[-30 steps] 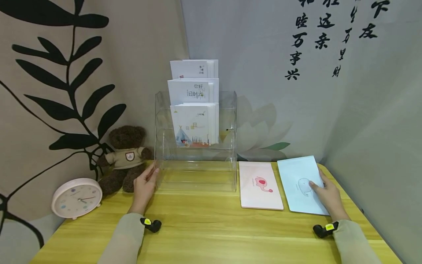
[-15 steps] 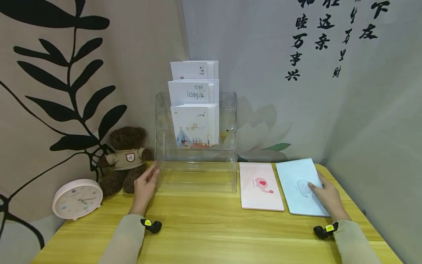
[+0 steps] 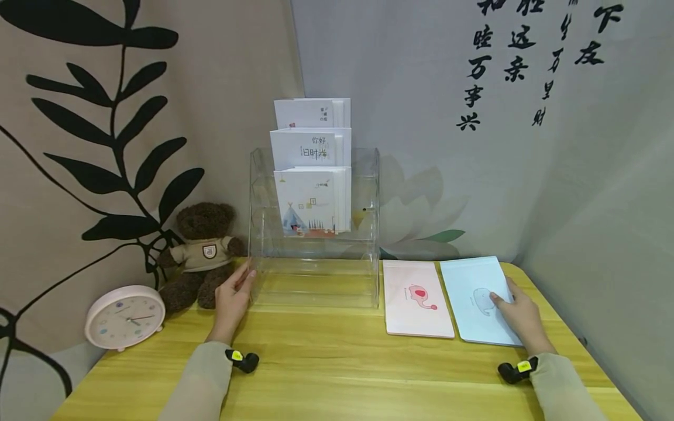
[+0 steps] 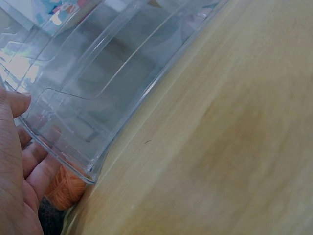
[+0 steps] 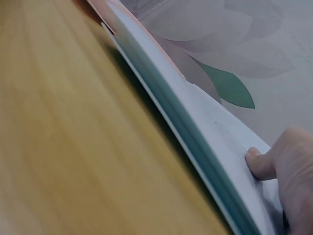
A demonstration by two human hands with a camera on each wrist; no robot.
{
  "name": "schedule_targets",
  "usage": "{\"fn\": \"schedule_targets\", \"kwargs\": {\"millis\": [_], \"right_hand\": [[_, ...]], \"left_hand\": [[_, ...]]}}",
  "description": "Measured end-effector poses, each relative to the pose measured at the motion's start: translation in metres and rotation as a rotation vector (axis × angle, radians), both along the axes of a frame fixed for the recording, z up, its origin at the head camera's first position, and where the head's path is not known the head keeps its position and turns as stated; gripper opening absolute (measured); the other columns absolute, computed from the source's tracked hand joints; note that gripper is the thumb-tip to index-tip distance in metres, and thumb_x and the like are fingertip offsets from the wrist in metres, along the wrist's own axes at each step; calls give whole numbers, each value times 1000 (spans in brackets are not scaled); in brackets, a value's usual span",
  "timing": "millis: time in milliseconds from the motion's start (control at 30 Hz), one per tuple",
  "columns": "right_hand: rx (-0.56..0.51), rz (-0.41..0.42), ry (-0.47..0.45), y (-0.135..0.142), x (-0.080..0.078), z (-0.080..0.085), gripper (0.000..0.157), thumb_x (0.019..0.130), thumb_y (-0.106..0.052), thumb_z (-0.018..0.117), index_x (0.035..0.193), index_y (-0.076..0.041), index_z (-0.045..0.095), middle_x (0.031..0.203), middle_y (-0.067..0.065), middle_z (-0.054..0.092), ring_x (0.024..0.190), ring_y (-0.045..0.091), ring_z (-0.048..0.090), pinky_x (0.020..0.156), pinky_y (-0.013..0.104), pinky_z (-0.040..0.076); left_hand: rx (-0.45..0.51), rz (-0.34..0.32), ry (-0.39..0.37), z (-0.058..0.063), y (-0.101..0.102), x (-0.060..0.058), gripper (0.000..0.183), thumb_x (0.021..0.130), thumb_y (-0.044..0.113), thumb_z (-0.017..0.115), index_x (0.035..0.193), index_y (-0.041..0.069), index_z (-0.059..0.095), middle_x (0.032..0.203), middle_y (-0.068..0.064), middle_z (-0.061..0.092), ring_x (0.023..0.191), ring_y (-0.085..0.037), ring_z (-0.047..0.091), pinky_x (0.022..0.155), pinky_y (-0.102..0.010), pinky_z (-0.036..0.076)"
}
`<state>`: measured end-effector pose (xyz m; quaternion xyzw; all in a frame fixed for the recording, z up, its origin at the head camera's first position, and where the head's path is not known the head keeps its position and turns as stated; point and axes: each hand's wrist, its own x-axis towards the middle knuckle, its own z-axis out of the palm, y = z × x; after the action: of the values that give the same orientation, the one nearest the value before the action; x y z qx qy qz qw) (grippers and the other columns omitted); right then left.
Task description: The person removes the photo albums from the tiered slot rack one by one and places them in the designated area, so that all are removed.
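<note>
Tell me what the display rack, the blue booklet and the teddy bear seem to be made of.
Display rack: clear, glossy plastic, likely acrylic; the table shows through it and its edges catch highlights.
Blue booklet: probably paper or thin card, smooth and matte; layered edges show in the right wrist view.
Teddy bear: apparently plush, dull-finished, given its fuzzy brown surface.
</note>
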<state>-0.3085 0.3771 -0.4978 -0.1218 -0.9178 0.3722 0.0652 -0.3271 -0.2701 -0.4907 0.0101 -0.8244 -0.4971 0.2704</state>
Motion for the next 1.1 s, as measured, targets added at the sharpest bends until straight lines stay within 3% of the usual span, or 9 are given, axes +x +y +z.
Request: {"fn": "schedule_targets", "kwargs": {"millis": [300, 567, 800, 1100], "right_hand": [[152, 1, 72, -4, 1, 0, 76, 101, -37, 60, 147, 16, 33, 146, 40, 34, 135, 58, 32, 109, 66, 29], [241, -12, 123, -8, 2, -2, 68, 100, -32, 62, 139, 21, 43, 136, 42, 44, 126, 60, 40, 105, 67, 29], [277, -26, 149, -9, 0, -6, 64, 98, -28, 62, 131, 25, 47, 127, 45, 48, 117, 60, 40, 99, 66, 27], [251, -32, 132, -9, 2, -8, 65, 100, -30, 59, 132, 25, 46, 125, 45, 46, 117, 58, 36, 97, 66, 29]], "left_hand": [[-1, -3, 16, 0, 0, -1, 46, 99, 50, 61, 143, 35, 57, 128, -1, 68, 114, -20, 66, 93, -41, 54], [12, -7, 6, 0, -1, -1, 48, 98, 50, 61, 143, 33, 57, 129, -2, 67, 114, -21, 66, 95, -43, 53], [18, -5, 4, -1, -1, -1, 50, 98, 51, 61, 144, 30, 57, 130, -3, 67, 114, -21, 67, 94, -43, 53], [12, -6, -7, -1, -1, -1, 51, 99, 50, 60, 145, 28, 56, 134, -9, 65, 117, -26, 65, 96, -46, 52]]}}
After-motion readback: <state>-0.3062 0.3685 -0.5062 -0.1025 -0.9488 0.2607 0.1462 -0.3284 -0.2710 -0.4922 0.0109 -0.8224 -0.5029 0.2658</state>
